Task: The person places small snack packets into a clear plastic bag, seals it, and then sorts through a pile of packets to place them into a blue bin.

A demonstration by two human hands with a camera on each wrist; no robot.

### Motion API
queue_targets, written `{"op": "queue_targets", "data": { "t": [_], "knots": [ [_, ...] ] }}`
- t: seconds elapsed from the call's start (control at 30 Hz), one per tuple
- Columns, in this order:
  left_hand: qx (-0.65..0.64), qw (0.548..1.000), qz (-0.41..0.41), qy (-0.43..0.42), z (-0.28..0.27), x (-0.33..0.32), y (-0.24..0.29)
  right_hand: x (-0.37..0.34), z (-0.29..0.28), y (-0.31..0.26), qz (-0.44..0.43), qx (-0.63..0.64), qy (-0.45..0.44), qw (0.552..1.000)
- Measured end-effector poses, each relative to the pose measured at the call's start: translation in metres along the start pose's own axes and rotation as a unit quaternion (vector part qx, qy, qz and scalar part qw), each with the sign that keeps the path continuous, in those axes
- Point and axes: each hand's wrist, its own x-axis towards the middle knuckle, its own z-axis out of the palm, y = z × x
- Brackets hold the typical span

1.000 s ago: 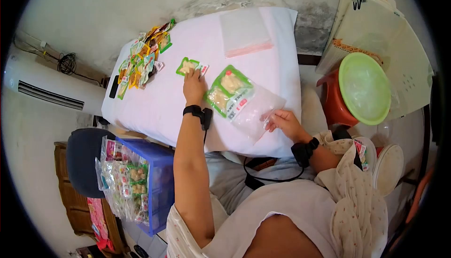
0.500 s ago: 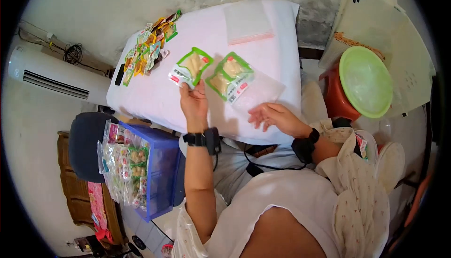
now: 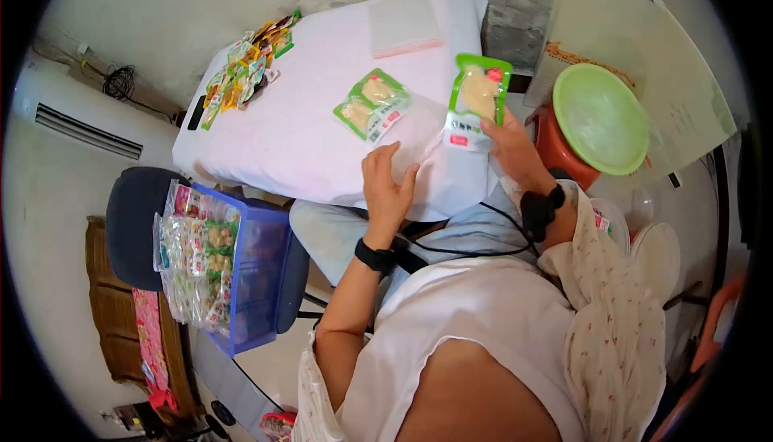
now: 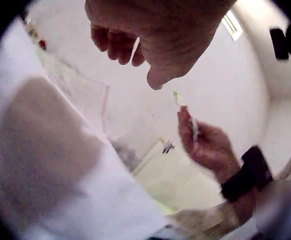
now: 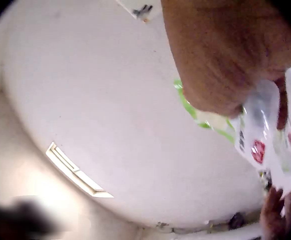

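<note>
nearby, over the close edge of a white cloth (image 3: 274, 164), the left hand (image 3: 388, 191) hovers, fingers loosely bent, thumb spread from them, gripping nothing visible; whether a fingertip touches the clear bag (image 3: 425, 136) beyond, i cannot tell. to its right and slightly farther out, the right hand (image 3: 517, 150) pinches a green-edged pouch (image 3: 481, 92) near its lower right edge, thumb across the front. the pouch is held up, long axis running away from the body. what counts, i judge, is that the bag lies left of it, slack part toward the pouch, two more pouches (image 3: 378, 92) showing at the bag's left end. farther off lie stacked clear bags (image 3: 407, 27) and, leftward, heaped packets (image 3: 241, 72).
</note>
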Motion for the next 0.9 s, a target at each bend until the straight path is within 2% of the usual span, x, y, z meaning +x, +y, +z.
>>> {"op": "queue_targets", "data": {
  "t": [0.03,0.07,0.1,0.13,0.17,0.23,0.27,0.33,0.37,0.4,0.43,0.5,0.53,0.6,0.63,0.7,0.73,0.83,0.9],
  "knots": [
    [-0.004,1.0,0.005,-0.003,0.0,0.0,-0.001,-0.005,-0.016,-0.006,-0.004,0.0,0.005,1.0],
    [0.029,0.999,-0.008,-0.011,0.001,-0.002,-0.001,-0.011,-0.031,-0.012,0.034,-0.161,-0.039,0.986],
    [0.063,0.998,-0.021,-0.018,0.003,-0.003,-0.001,-0.015,-0.041,-0.014,0.074,-0.316,-0.082,0.942],
    [0.06,0.998,-0.018,-0.019,0.006,-0.002,-0.001,-0.023,-0.042,-0.012,0.059,-0.326,-0.093,0.939],
    [0.076,0.997,-0.012,-0.025,0.009,-0.001,-0.002,-0.025,-0.047,-0.007,0.058,-0.327,-0.09,0.939],
    [0.091,0.995,-0.007,-0.032,0.014,0.0,-0.005,-0.027,-0.051,-0.001,0.145,-0.259,-0.176,0.938],
    [0.084,0.995,-0.02,-0.05,0.017,0.0,-0.007,-0.029,-0.043,-0.005,0.148,-0.301,-0.156,0.929],
    [0.076,0.994,-0.032,-0.069,0.021,0.001,-0.011,-0.025,-0.041,0.01,0.161,-0.296,-0.148,0.93],
    [0.06,0.997,-0.034,-0.04,0.023,0.002,-0.012,-0.02,-0.044,0.022,0.174,-0.293,-0.144,0.929],
    [0.045,0.998,-0.037,-0.011,0.024,0.004,-0.014,-0.014,-0.051,0.042,0.137,-0.303,-0.141,0.933],
    [0.046,0.998,-0.039,-0.01,0.024,0.005,-0.015,-0.01,-0.046,0.042,0.138,-0.303,-0.142,0.932],
    [0.041,0.999,-0.02,0.009,0.022,0.005,-0.015,0.0,-0.023,0.041,0.187,-0.228,-0.067,0.953],
    [0.041,0.999,-0.021,0.01,0.022,0.005,-0.014,0.004,-0.012,0.037,0.187,-0.229,-0.068,0.953],
    [0.049,0.999,-0.007,0.01,0.021,0.006,-0.013,0.013,0.009,0.03,0.253,-0.169,-0.088,0.949],
    [0.05,0.999,-0.008,0.014,0.021,0.006,-0.014,0.019,0.012,0.035,0.252,-0.171,-0.091,0.948],
    [0.041,0.999,0.0,0.025,0.022,0.006,-0.014,0.034,0.015,0.055,0.262,-0.097,-0.124,0.952],
    [0.032,0.999,0.011,0.031,0.021,0.006,-0.014,0.042,0.02,0.063,0.247,-0.113,-0.106,0.957],
    [0.024,0.999,0.013,0.034,0.022,0.005,-0.015,0.068,0.021,0.076,0.227,-0.103,-0.157,0.956],
    [0.028,0.999,0.011,0.036,0.022,0.005,-0.015,0.082,0.026,0.081,0.233,-0.105,-0.143,0.956]
  ]
}}
